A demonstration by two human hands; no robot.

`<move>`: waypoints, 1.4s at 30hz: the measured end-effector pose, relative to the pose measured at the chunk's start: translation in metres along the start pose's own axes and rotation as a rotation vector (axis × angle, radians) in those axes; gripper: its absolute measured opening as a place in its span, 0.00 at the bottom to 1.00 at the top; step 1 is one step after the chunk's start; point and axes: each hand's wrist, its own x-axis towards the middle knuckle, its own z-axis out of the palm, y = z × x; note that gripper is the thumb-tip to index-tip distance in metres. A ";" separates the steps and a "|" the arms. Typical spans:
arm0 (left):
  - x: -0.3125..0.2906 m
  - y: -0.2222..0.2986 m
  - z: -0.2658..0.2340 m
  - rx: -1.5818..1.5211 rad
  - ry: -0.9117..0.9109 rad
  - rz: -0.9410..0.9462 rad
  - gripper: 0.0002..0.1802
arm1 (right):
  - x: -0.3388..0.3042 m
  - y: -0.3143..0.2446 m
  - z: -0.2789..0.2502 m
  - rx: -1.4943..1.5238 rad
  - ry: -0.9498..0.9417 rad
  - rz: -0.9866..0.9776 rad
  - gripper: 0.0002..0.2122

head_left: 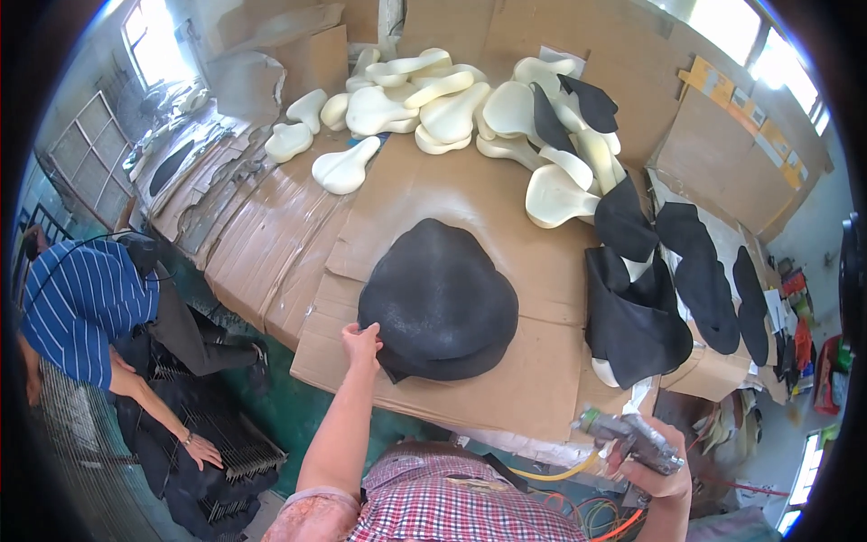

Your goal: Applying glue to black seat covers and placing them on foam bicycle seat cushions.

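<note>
A stack of black, rounded saddle-shaped cover sheets (442, 289) lies in front of me on the cardboard. My left hand (363, 344) pinches the stack's left edge between thumb and fingers; how many layers it grips is hidden. In my right hand (662, 461) is a metal spray gun (637, 440), held off to the right at the table's front edge, away from the stack. Cream foam bicycle saddle pads (375, 110) are heaped at the back. To the right, a black cover (632, 312) drapes loosely over pale foam.
Cardboard (271, 253) covers the worktable, and cardboard panels (587, 27) stand behind it. More black pieces (704, 285) lie at far right. A yellow hose (560, 471) runs below the front edge. At left, another person in a striped shirt (90, 280) bends over a wire rack (257, 456).
</note>
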 end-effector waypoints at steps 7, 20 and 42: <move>-0.007 -0.002 -0.001 0.100 -0.155 -0.009 0.17 | -0.014 0.010 -0.019 -0.057 0.072 -0.021 0.28; -0.016 0.002 0.005 -0.012 -0.227 0.039 0.13 | -0.021 0.011 -0.008 -0.070 0.156 -0.031 0.28; -0.033 0.214 -0.262 -0.876 0.018 0.617 0.14 | -0.002 0.021 -0.009 0.032 -0.049 0.059 0.29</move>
